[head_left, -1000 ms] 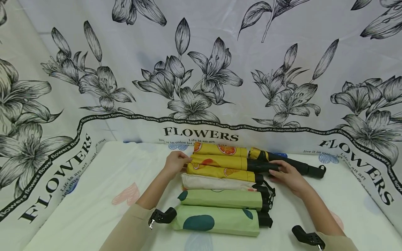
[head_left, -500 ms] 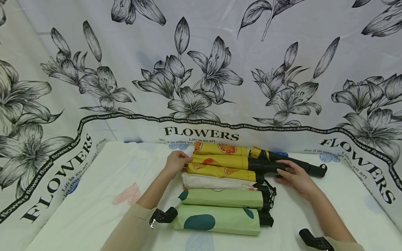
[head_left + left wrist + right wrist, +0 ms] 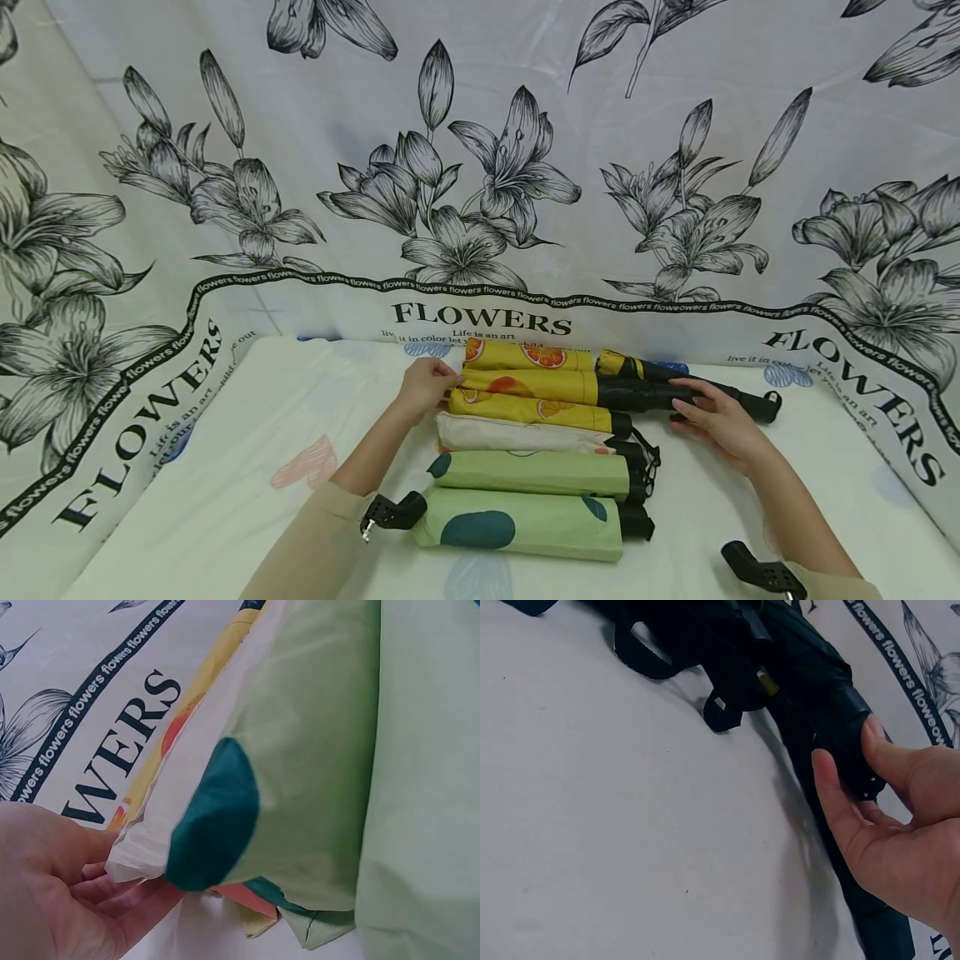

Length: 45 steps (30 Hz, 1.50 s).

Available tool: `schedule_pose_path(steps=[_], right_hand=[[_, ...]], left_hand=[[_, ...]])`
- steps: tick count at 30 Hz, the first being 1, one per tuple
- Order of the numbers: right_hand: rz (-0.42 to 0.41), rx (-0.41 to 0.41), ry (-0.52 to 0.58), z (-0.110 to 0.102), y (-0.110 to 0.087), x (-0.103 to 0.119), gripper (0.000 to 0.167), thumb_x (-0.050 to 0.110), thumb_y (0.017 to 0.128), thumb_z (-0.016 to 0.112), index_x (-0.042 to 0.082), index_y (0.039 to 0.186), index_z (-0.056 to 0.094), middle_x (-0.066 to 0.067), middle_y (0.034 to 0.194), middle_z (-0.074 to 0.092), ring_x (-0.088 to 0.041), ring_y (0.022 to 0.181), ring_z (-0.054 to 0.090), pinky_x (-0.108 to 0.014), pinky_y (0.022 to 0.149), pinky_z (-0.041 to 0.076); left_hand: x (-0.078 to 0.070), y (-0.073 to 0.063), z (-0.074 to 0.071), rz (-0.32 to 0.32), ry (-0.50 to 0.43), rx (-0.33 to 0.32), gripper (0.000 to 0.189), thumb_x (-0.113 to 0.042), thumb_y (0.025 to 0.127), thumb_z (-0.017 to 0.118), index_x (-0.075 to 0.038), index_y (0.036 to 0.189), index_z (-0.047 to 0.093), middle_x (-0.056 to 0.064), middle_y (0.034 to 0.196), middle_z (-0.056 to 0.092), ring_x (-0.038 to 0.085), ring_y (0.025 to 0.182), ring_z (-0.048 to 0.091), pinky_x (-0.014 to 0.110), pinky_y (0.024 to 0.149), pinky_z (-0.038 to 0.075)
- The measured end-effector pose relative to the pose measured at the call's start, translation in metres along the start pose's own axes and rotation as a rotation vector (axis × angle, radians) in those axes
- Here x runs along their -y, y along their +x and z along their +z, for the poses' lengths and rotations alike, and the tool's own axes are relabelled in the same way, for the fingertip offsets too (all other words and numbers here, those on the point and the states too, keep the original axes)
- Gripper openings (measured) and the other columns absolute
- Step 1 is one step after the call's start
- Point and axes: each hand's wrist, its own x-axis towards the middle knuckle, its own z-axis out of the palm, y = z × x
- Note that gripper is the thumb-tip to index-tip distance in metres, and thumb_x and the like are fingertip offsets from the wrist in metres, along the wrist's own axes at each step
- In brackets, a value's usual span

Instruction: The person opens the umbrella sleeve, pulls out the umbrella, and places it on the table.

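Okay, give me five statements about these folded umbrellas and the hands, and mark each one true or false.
1. The right hand holds the black handle of the middle yellow umbrella. True.
2. The left hand grips a green umbrella. False: the left hand is at the middle yellow umbrella's other end.
3. The white umbrella lies between yellow and green ones. True.
4. The nearest green umbrella stands upright. False: the nearest green umbrella lies flat.
5. A pink heart shows on the cloth. True.

Head view: light is even and diffuse; the printed backdrop [image 3: 495,250] is sharp. Wrist views: dimmer, softer. Right wrist view: a faint shadow falls on the white cloth [image 3: 630,847]; the black handle [image 3: 844,727] shows little detail
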Motion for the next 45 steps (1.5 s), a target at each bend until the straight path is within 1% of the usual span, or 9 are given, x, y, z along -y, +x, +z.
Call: schedule_pose_path(steps=[4, 7, 14, 20, 24, 27, 35, 41, 45], right_hand=[[0.005, -0.007, 0.014, -0.003, -0.001, 0.0, 0.036, 0.009, 0.109, 0.059, 0.027, 0.14, 0.061, -0.028, 0.147, 0.03, -0.011, 0.103, 0.067, -0.031, 0.095, 0.061], [0.011, -0.013, 0.031, -0.008, -0.004, -0.001, 0.037, 0.009, 0.109, 0.059, 0.026, 0.141, 0.06, -0.028, 0.15, 0.028, -0.009, 0.104, 0.067, -0.03, 0.096, 0.06], [0.014, -0.018, 0.059, -0.021, -0.009, -0.003, 0.039, 0.009, 0.108, 0.06, 0.026, 0.143, 0.06, -0.014, 0.137, 0.038, -0.011, 0.103, 0.07, -0.03, 0.095, 0.06], [0.024, -0.018, 0.078, -0.033, -0.014, -0.006, 0.04, 0.008, 0.108, 0.06, 0.027, 0.143, 0.061, -0.019, 0.142, 0.033, -0.008, 0.103, 0.07, -0.03, 0.095, 0.06], [0.031, -0.02, 0.061, -0.044, -0.02, -0.009, 0.04, 0.008, 0.109, 0.058, 0.032, 0.14, 0.06, -0.036, 0.155, 0.015, -0.006, 0.102, 0.069, -0.029, 0.093, 0.061], [0.039, -0.017, 0.062, -0.054, -0.026, -0.012, 0.039, 0.008, 0.11, 0.056, 0.037, 0.136, 0.061, -0.039, 0.16, 0.004, -0.006, 0.102, 0.07, -0.029, 0.093, 0.061], [0.063, -0.016, 0.137, -0.078, -0.038, -0.021, 0.041, 0.007, 0.111, 0.053, 0.039, 0.132, 0.066, -0.036, 0.159, -0.014, -0.007, 0.101, 0.072, -0.031, 0.093, 0.061], [0.091, -0.023, 0.202, -0.095, -0.046, -0.027, 0.042, 0.008, 0.113, 0.048, 0.043, 0.126, 0.067, -0.036, 0.16, -0.036, -0.01, 0.1, 0.074, -0.028, 0.093, 0.061], [0.143, -0.051, 0.199, -0.107, -0.051, -0.027, 0.041, 0.012, 0.114, 0.047, 0.047, 0.117, 0.068, -0.035, 0.16, -0.035, -0.01, 0.098, 0.074, -0.028, 0.092, 0.061]], left_hand=[[0.0, 0.001, 0.001, -0.007, -0.004, 0.0, 0.013, -0.005, 0.101, 0.069, 0.006, 0.096, 0.066, 0.01, 0.087, 0.065, 0.013, 0.07, 0.064, 0.029, 0.062, 0.063], [0.0, 0.001, 0.0, -0.014, -0.002, 0.0, 0.013, -0.005, 0.102, 0.069, 0.006, 0.097, 0.067, 0.008, 0.086, 0.064, 0.013, 0.07, 0.063, 0.029, 0.063, 0.063], [-0.001, 0.0, -0.001, -0.002, 0.022, -0.005, 0.015, -0.007, 0.102, 0.069, 0.007, 0.099, 0.067, 0.012, 0.091, 0.065, 0.017, 0.074, 0.068, 0.031, 0.065, 0.064], [0.0, 0.003, 0.002, -0.008, 0.011, -0.006, 0.014, -0.007, 0.102, 0.069, 0.006, 0.098, 0.066, 0.009, 0.087, 0.063, 0.014, 0.07, 0.065, 0.029, 0.063, 0.063], [0.0, 0.004, 0.002, -0.016, 0.01, -0.007, 0.014, -0.008, 0.102, 0.069, 0.005, 0.098, 0.065, 0.008, 0.086, 0.061, 0.014, 0.069, 0.064, 0.028, 0.063, 0.063], [-0.001, 0.004, 0.001, -0.017, 0.016, -0.011, 0.014, -0.008, 0.102, 0.07, 0.005, 0.098, 0.066, 0.009, 0.087, 0.062, 0.014, 0.069, 0.064, 0.028, 0.062, 0.063], [0.0, 0.003, 0.0, 0.003, 0.017, -0.007, 0.014, -0.006, 0.103, 0.068, 0.006, 0.098, 0.065, 0.009, 0.085, 0.061, 0.013, 0.069, 0.063, 0.027, 0.061, 0.062], [-0.001, 0.002, -0.002, -0.002, -0.001, -0.002, 0.013, -0.005, 0.103, 0.067, 0.006, 0.098, 0.064, 0.01, 0.085, 0.064, 0.014, 0.069, 0.065, 0.029, 0.062, 0.063], [0.0, 0.002, -0.006, -0.007, -0.029, -0.007, 0.011, -0.004, 0.103, 0.065, 0.006, 0.098, 0.063, 0.014, 0.088, 0.069, 0.017, 0.071, 0.07, 0.034, 0.067, 0.065]])
